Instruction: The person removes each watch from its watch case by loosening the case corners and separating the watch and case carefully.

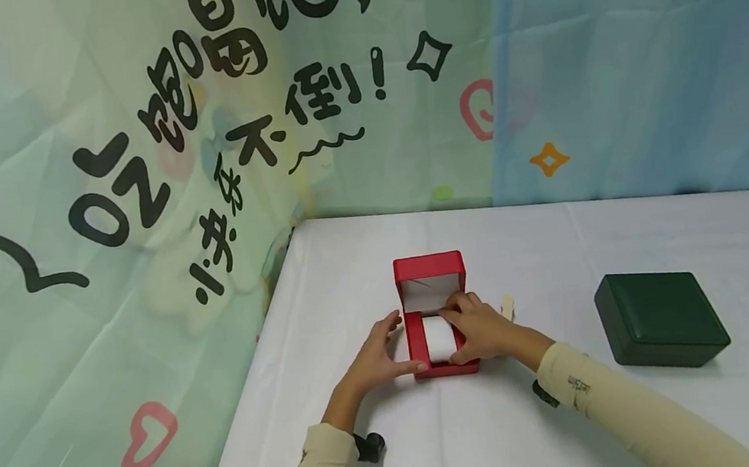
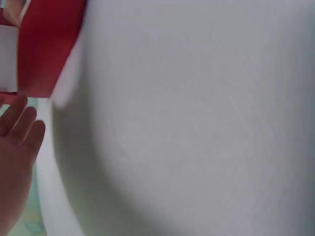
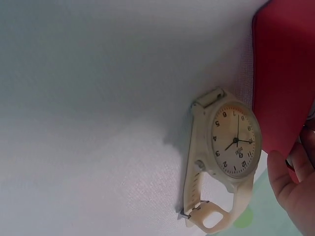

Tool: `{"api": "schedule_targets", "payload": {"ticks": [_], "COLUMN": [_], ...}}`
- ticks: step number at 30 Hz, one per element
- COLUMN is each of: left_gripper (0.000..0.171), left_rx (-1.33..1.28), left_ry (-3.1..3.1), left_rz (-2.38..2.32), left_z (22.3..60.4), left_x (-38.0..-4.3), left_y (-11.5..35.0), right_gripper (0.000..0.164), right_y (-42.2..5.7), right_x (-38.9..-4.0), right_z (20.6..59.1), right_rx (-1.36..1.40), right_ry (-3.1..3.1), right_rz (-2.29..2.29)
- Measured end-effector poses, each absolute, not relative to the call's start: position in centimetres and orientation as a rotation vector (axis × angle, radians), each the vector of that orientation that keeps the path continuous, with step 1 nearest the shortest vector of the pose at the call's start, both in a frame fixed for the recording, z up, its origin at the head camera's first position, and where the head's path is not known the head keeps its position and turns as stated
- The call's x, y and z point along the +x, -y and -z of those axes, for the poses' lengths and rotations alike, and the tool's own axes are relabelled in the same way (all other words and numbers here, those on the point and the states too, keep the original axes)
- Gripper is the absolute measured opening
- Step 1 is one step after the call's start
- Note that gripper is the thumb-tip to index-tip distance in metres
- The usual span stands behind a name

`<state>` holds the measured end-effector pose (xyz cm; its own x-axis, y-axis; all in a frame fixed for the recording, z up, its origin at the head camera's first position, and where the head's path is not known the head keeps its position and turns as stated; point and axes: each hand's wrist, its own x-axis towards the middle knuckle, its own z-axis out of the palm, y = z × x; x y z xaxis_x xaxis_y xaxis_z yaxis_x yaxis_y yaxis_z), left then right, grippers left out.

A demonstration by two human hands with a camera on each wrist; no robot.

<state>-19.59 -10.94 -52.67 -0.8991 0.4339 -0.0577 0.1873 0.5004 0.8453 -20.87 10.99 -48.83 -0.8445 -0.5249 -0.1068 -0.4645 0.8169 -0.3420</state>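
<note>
Under both sets of fingers: a white cloth spread flat, faintly creased.
Beyond the fingertips: printed fabric hung behind, black-lettered.
Left hand: fingers lay unclenched, thumb against the near corner of the red box.
Right hand: thumb and fingers pinched the white cushion inside that box.
Red box lid: stood raised beyond the fingers, pale-lined.
Watch: lay beside the box near the right fingers, round-dialled, cream-strapped.
Green box: sat well right of them, smooth, closed.

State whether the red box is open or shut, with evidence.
Open: the red box has its lid raised at the back, exposing pale lining and the white cushion inside.
</note>
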Motion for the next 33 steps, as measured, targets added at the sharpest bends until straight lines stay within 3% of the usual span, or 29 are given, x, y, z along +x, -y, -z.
{"api": "schedule_targets", "payload": {"ticks": [5, 10, 25, 33], "left_gripper": [0.127, 0.134, 0.121, 0.119], "left_rx": [0.547, 0.553, 0.651, 0.644], "left_ry": [-2.454, -2.54, -2.622, -2.613], "left_rz": [-1.187, -0.991, -0.925, -0.927], "left_z": [53.3, 53.5, 54.0, 53.8], "left_x": [-20.1, -20.5, -21.2, -21.1], "left_y": [10.4, 9.9, 10.0, 10.0], "right_gripper": [0.075, 0.075, 0.079, 0.051], "right_y": [-11.1, -11.0, -11.7, -14.1], "right_x": [-20.8, -20.7, -20.7, -21.7], "right_z": [48.9, 49.0, 48.1, 46.7], "right_rx": [-0.776, -0.762, -0.753, -0.722], "right_ry": [-2.798, -2.778, -2.727, -2.647], "right_rz": [0.483, 0.491, 0.587, 0.743]}}
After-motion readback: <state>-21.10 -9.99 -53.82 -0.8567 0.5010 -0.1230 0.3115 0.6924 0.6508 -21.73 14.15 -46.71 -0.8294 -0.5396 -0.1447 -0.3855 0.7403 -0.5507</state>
